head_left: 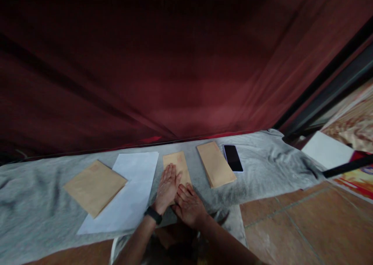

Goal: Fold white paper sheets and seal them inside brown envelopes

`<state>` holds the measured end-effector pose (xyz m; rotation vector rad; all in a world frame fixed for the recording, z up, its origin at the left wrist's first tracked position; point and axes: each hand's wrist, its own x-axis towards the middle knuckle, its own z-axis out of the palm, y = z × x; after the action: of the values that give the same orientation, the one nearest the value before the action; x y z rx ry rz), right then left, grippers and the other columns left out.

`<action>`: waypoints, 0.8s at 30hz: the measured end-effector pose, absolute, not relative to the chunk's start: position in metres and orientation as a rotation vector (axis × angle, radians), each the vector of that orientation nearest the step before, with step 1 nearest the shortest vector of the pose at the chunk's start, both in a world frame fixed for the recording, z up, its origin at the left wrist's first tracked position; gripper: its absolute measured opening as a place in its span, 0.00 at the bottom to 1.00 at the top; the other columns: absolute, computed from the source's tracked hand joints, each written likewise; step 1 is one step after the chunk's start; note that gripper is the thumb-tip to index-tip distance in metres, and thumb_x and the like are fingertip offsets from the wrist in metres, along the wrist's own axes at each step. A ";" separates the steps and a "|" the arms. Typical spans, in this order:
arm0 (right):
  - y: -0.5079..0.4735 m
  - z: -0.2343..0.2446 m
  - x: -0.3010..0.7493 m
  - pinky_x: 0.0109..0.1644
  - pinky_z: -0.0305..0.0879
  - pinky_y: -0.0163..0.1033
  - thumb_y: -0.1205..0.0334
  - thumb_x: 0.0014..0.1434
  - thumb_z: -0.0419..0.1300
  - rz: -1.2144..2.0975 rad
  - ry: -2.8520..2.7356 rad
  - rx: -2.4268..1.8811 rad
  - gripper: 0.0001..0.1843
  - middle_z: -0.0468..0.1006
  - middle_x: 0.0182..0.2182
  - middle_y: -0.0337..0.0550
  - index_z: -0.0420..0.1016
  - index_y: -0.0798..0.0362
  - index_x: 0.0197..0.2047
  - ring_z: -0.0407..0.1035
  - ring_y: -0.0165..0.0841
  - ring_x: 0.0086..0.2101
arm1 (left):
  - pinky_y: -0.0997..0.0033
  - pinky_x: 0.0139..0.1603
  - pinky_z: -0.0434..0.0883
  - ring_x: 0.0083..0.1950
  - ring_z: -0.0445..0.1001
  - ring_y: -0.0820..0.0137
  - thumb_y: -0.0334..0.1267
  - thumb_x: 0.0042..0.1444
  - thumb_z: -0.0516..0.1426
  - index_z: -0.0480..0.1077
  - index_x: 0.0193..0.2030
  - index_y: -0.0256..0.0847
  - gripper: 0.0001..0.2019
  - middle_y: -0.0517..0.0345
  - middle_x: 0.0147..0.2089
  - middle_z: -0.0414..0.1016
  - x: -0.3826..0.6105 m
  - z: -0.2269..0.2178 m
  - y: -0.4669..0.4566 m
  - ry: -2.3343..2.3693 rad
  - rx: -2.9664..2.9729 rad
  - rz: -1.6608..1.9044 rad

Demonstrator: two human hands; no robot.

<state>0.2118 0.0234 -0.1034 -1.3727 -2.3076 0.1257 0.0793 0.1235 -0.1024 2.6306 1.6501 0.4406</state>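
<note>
Grey cloth point(259, 156), envelope point(180, 162) beneath fingers point(168, 173) nearly together, long axis pointing away, slightly left

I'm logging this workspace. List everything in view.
White paper: count unclear, white, left
Phone: one, black-screened, right of centre
Centre paper: one visible, brown, centre
Left paper pile: one, brown, partly on white paper
Right paper pile: one, brown, beside phone
Cloth: one, grey, beneath papers
Fabric backdrop: one, red, top
White panel: one, white, right
Bars: several, dark, right
Printed material: count unclear, multicoloured, far right
Tiled floor: one, brown, lower right
Wristband: one, black, left wrist
Left hand: one, bare, on centre paper
Right hand: one, bare, same paper
</note>
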 end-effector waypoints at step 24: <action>-0.025 -0.101 0.248 0.72 0.50 0.49 0.59 0.72 0.50 0.051 -2.266 -1.524 0.26 0.64 0.67 0.44 0.59 0.53 0.71 0.58 0.36 0.66 | 0.50 0.70 0.61 0.73 0.57 0.52 0.50 0.66 0.51 0.54 0.72 0.27 0.35 0.35 0.73 0.57 0.055 -0.111 -0.028 1.701 2.794 0.483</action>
<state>0.2479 -0.0250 -0.1008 -1.5245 -2.2659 0.0511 0.0547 -0.0278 -0.1106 2.7938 1.7008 0.4826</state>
